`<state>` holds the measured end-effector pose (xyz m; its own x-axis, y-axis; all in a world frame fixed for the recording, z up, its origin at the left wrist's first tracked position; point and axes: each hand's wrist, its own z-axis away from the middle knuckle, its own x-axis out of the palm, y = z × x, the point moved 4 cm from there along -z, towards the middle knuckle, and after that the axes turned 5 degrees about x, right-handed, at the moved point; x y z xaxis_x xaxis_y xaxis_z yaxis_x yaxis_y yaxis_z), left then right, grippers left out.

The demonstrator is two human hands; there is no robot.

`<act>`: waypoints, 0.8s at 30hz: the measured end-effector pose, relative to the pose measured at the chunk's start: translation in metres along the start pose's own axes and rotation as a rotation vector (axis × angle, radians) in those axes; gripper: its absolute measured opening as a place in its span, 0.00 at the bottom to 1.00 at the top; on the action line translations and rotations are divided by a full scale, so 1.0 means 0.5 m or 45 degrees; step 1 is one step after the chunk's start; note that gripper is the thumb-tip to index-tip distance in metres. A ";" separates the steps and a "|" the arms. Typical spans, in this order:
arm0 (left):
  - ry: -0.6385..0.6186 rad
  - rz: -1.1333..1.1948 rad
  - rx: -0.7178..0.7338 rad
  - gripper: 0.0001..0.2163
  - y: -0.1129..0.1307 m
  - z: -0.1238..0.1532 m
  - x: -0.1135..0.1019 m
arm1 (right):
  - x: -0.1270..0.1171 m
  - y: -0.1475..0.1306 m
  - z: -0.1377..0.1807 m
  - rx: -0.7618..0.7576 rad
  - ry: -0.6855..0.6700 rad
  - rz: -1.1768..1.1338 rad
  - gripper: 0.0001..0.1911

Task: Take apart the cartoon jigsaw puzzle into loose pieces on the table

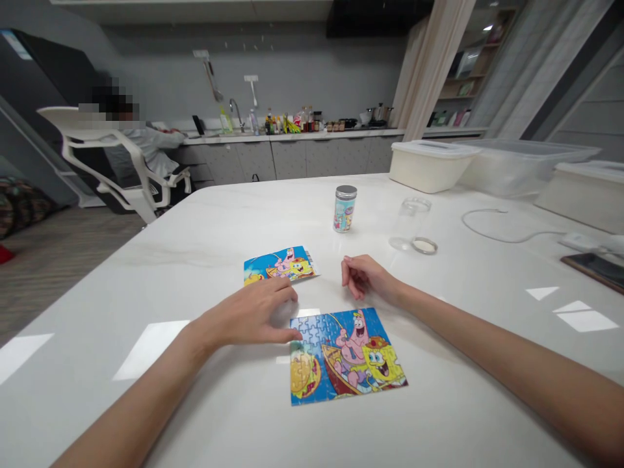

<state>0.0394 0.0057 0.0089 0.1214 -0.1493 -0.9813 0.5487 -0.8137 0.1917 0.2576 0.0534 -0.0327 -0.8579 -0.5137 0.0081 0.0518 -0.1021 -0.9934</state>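
Observation:
An assembled jigsaw puzzle (346, 357) lies flat on the white table, showing a pink starfish, a yellow sponge character and a burger on blue. My left hand (258, 312) is open at its upper left; the thumb tip meets the puzzle's left edge. Beyond that hand is a folded picture sheet (280, 265) with the same scene, partly hidden by my fingers. Above the puzzle's upper right, my right hand (368, 276) rests with fingers curled in, and nothing shows in them. A small printed tin (344, 209) with a silver lid stands upright farther back.
A clear jar (407, 224) and a round lid (424, 246) are at the right. Behind them are a cream storage box (431, 168) and a clear bin (517, 169). A white cable (487, 227) and a phone (595, 270) lie far right. A seated person (151, 149) is back left.

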 end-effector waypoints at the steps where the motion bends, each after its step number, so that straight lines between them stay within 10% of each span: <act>1: -0.001 -0.004 0.001 0.23 0.000 0.000 0.000 | 0.001 0.000 0.000 0.001 -0.005 0.009 0.25; 7: 0.042 -0.012 0.054 0.19 0.000 -0.001 0.001 | -0.001 0.004 0.005 -0.042 0.152 0.112 0.26; 14: 0.145 -0.054 0.064 0.15 -0.013 -0.005 0.010 | -0.095 -0.102 0.081 -0.917 1.432 0.607 0.09; 17: 0.201 -0.075 0.007 0.15 -0.020 -0.007 0.015 | -0.160 -0.138 0.108 -1.035 1.782 0.824 0.16; 24: 0.258 -0.095 -0.210 0.25 -0.063 0.001 0.040 | -0.294 -0.063 0.069 -0.572 1.669 0.488 0.38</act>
<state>0.0239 0.0281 -0.0170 0.2298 0.0367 -0.9725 0.6876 -0.7133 0.1356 0.3995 0.1028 0.0013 -0.6846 0.7178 -0.1264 0.4322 0.2602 -0.8634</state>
